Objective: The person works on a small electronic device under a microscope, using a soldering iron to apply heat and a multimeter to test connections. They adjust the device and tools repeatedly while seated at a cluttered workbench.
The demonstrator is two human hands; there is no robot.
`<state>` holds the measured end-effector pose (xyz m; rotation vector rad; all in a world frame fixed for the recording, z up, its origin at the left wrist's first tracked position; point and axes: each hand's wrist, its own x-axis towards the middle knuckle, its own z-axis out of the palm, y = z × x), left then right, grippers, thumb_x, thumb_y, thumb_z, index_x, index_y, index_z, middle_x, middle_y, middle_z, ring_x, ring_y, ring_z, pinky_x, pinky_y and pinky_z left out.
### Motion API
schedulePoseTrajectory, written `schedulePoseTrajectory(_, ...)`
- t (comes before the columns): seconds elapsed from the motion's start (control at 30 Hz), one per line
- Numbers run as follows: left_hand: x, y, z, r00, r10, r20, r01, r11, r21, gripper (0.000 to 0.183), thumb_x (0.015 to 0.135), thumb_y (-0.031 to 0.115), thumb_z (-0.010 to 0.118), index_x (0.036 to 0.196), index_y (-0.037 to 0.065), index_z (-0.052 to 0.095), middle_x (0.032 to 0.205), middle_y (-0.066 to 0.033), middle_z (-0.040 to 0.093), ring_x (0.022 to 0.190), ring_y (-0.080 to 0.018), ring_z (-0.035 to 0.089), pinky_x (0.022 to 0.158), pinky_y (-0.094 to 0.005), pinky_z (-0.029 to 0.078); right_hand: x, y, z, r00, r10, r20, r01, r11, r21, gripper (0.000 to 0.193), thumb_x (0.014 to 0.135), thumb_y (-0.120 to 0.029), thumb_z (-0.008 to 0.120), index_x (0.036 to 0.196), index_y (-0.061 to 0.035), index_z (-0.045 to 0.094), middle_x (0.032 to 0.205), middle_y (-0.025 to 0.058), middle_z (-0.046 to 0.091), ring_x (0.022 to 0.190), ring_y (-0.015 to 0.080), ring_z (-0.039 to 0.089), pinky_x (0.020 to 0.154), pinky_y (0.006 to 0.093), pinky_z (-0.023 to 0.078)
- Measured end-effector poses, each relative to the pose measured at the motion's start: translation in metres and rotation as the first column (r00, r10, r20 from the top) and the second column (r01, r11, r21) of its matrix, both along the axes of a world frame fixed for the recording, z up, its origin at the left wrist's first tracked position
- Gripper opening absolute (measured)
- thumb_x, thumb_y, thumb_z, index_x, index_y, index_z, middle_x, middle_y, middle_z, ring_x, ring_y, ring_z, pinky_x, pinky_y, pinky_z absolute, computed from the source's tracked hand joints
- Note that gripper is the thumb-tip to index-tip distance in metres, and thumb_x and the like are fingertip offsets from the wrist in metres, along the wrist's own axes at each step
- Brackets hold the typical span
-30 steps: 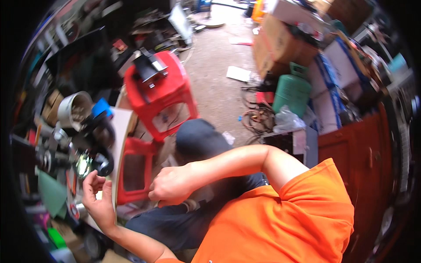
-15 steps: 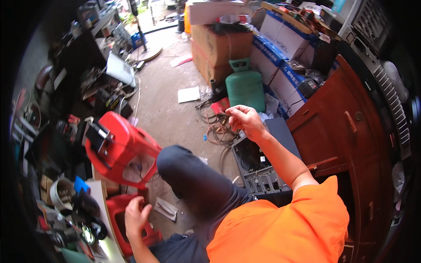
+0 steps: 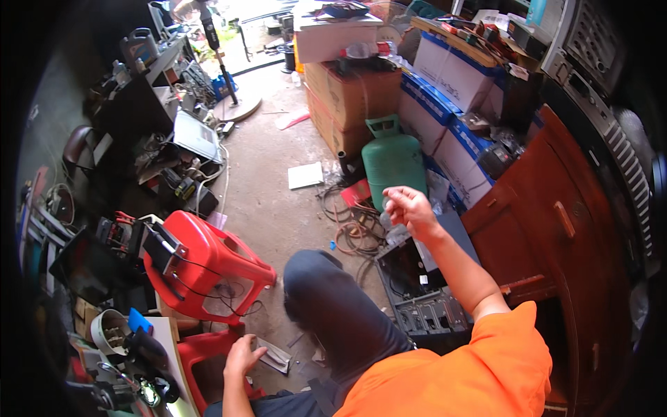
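Observation:
My right hand (image 3: 411, 210) is raised in front of the green gas cylinder (image 3: 393, 163), thumb and fingers pinched together. Whatever they may hold is too small to make out. Below that forearm an open computer case (image 3: 434, 309) lies on the floor, its drive bays showing. My left hand (image 3: 243, 356) hangs low beside the lower red stool (image 3: 198, 351), fingers loosely apart and holding nothing. A taller red plastic stool (image 3: 233, 267) stands ahead of it, bearing a small black device (image 3: 163, 251) with a cable.
A reddish wooden cabinet (image 3: 535, 215) fills the right side. Cardboard boxes (image 3: 354, 90) and blue-and-white boxes (image 3: 451, 69) are stacked behind the cylinder. Tangled hoses (image 3: 358, 233) lie on the floor near a white sheet (image 3: 306, 175). A cluttered worktable (image 3: 170, 333) borders the lower left.
The view has tilted, so the room sits lower and further right in the picture. My right hand keeps its pinch. My left hand remains by the lower stool, its fingers now closer together.

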<state>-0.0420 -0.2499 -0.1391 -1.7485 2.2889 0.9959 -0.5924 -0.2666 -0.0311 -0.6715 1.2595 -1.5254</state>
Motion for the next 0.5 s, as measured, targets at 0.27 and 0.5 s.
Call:
schedulePoseTrajectory(0.27,0.041,0.023,-0.082,0.997,-0.011,0.082,-0.012,0.964,0.266,0.065,0.075,0.049,0.078,0.119,0.002,0.066,0.112,-0.0233,0.068,0.107,-0.0374,0.065,0.093,-0.0429,0.052,-0.064,-0.265,0.096,0.977,-0.194,-0.092,0.16,0.942,-0.294,0.038,0.09,-0.038,0.071,0.106,-0.0073,0.057,0.077,0.0019,0.061,0.059,0.0101,0.057,0.054,0.0303,0.052)
schedulePoseTrajectory(0.5,0.07,0.063,-0.116,0.974,0.164,0.156,-0.221,0.839,0.497,0.062,0.082,0.045,0.074,0.124,0.002,0.061,0.119,-0.0234,0.066,0.113,-0.0336,0.063,0.102,-0.0434,0.045,-0.154,-0.48,0.204,0.264,-0.557,-0.787,0.544,0.76,-0.355,0.122,0.059,-0.078,0.075,0.144,-0.0022,0.032,0.134,0.0337,0.049,0.129,0.0403,0.05,0.105,0.0453,0.045)
